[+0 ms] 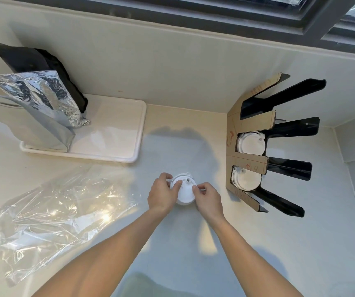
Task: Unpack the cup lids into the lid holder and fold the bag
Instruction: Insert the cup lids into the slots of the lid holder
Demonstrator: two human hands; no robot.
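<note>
A short stack of white cup lids [184,189] stands on the counter in the middle. My left hand [163,194] grips its left side and my right hand [207,197] pinches its right edge. The lid holder [251,121], black with cardboard dividers, stands to the right. Its middle slot holds white lids [251,143] and its near slot holds more white lids [246,179]. The far slot is empty. The clear plastic bag [50,213] lies crumpled and flat on the counter to the left.
A white tray [112,133] at the back left carries a silver foil pouch [43,97], a grey pouch and a black pouch [39,58]. A wall and a dark window frame [258,16] run behind the counter.
</note>
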